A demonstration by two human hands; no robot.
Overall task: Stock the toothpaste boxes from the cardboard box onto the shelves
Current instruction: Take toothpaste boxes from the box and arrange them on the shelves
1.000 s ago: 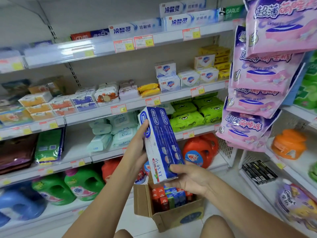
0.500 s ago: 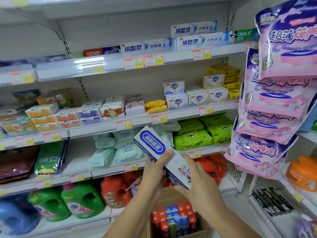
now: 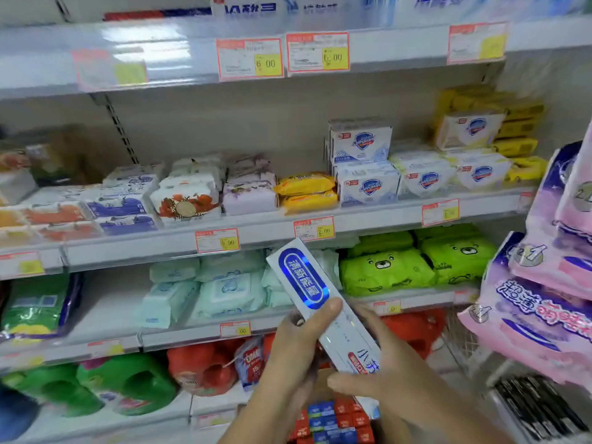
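My left hand point(image 3: 298, 357) grips the toothpaste box point(image 3: 304, 283) round its middle. The thumb is pressed flat across the printed front and the fingers are hidden behind it, so I cannot tell how they lie. My right hand point(image 3: 387, 363) takes the lower end, which sits in the crook between thumb and fingers. The fingers run up the back edge and the thumb pokes out underneath towards 9 o'clock. Both hands are closed on this one box, neither spread wide.

The box is slanted, with its blue label end pointing to about 11 o'clock and its red-marked end down at 5 o'clock. I judge I hold it by two points so that I can turn the long carton level and steer it in lengthways.

At 6 o'clock, just below my wrists, are the red and blue packs point(image 3: 333, 418) waiting in the cardboard box, whose walls are mostly hidden by my arms.

At 12 o'clock, well above the box, the top shelf point(image 3: 192, 52) carries white cartons with blue lettering point(image 3: 250, 8). They are blurred but look like toothpaste, so that is probably where this one goes. Soap packs point(image 3: 362, 184) sit at 1 o'clock and pink hanging bags point(image 3: 541, 315) at 3 o'clock.
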